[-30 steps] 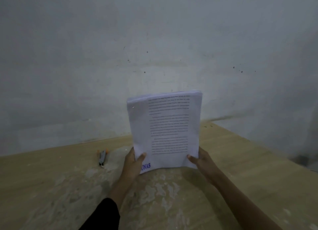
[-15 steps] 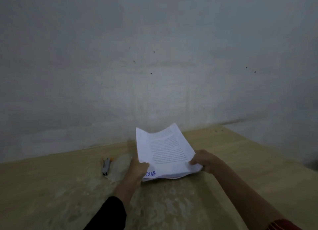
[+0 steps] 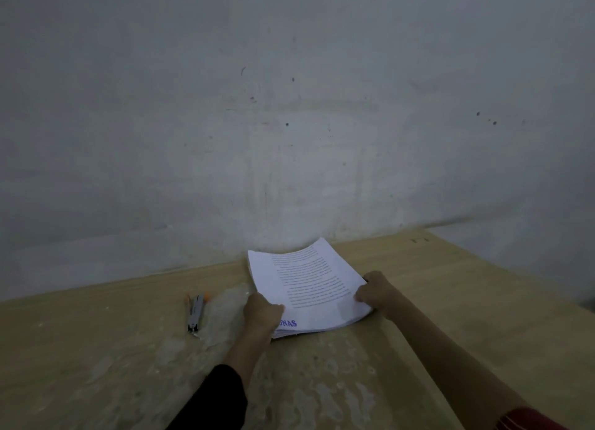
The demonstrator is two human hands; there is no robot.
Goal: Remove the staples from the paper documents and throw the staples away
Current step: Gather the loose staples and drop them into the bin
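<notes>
On the tan wooden table (image 3: 96,349), left hand (image 3: 262,313) and right hand (image 3: 375,292) clutch the thick white printed paper stack (image 3: 309,281) by its six-o'clock corners.

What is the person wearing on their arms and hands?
The left hand comes out of a black sleeve that ends partway along the forearm. The right hand has a bare forearm behind it, then a red sleeve with thin stripes at the picture's edge. No gloves; I see no rings or watch.
</notes>
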